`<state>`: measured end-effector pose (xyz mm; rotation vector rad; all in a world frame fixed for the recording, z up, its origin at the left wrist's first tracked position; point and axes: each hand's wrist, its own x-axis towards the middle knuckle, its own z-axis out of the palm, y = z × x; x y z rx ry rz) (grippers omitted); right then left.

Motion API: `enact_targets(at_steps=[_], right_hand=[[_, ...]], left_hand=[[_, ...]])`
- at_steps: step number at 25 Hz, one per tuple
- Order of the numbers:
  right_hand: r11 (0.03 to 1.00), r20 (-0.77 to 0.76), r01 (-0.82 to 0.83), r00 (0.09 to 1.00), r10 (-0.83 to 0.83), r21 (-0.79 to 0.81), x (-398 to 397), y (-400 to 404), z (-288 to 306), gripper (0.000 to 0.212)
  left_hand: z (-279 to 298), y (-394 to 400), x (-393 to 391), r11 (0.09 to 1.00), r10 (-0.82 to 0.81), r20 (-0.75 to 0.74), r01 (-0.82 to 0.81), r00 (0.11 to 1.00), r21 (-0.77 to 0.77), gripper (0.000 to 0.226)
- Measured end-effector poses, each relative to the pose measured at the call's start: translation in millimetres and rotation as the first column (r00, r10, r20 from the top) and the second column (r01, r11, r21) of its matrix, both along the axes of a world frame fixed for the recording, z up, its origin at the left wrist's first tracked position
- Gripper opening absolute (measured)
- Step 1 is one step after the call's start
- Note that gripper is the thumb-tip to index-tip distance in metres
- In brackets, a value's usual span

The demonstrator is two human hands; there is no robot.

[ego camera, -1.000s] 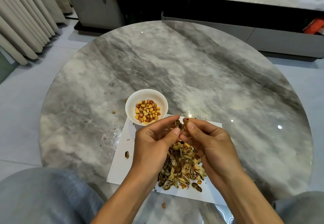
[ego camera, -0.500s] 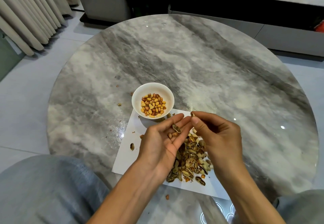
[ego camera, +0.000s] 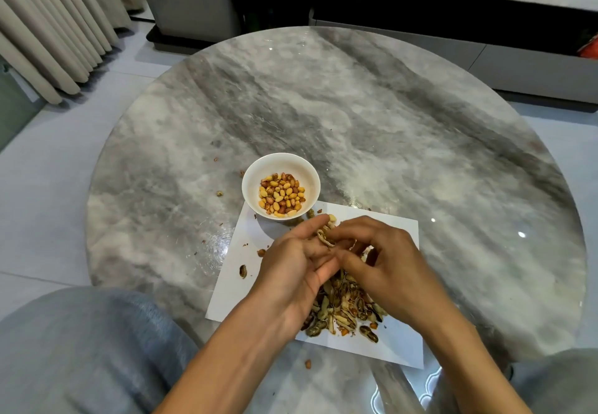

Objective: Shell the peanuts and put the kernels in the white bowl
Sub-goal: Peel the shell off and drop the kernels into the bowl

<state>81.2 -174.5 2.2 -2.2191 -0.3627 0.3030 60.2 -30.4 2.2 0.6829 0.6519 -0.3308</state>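
Observation:
A small white bowl (ego camera: pixel 281 163) holds several yellow and reddish kernels (ego camera: pixel 282 197); it stands at the far left corner of a white paper sheet (ego camera: pixel 401 345). Just this side of the bowl, my left hand (ego camera: pixel 291 271) lies palm up with an opened peanut shell (ego camera: pixel 323 238) on its fingers. My right hand (ego camera: pixel 385 264) meets it from the right, its fingertips pinching at that shell. Below both hands a pile of empty shells (ego camera: pixel 343 313) lies on the sheet, partly hidden by my hands.
Everything sits on a round grey marble table (ego camera: pixel 372 128). A lone shell half (ego camera: pixel 243 271) lies on the sheet's left part, and crumbs dot the table left of the bowl. My grey-clad knee (ego camera: pixel 84 349) is at lower left. A low cabinet stands behind the table.
My hands parted, the left palm turning up with shell pieces on it, then came together again over the shell. The camera tilted down and drifted, shifting the bowl slightly right in view.

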Motion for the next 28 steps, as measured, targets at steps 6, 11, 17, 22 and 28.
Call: enact_targets(at_steps=[6,11,17,22,28], right_hand=[[0.947,0.037,0.318,0.947,-0.320,0.044,2.0,-2.0,-6.7,0.015],[0.914,0.063,0.388,0.922,-0.383,-0.118,3.9,-5.8,-3.5,0.009],[0.912,0.063,0.383,0.924,-0.378,-0.147,0.4,-0.9,-2.1,0.008],[0.916,0.072,0.375,0.927,-0.368,-0.144,-1.6,1.8,-4.9,0.021],[0.968,0.179,0.246,0.952,-0.250,0.042,-5.1,2.6,-0.5,0.017]], left_hand=[[-0.3,-4.5,-0.3,0.999,-0.032,-0.034,0.033,0.999,0.019,0.042],[-1.7,-2.4,-1.0,0.995,0.004,-0.028,-0.001,1.000,0.097,0.022],[-5.9,-4.4,0.1,0.979,0.009,-0.029,-0.003,1.000,0.205,0.026],[-3.8,-2.4,0.6,0.996,0.065,-0.046,-0.062,0.997,0.064,0.028],[2.5,-0.6,-0.8,0.989,0.097,-0.055,-0.102,0.994,-0.103,0.036]])
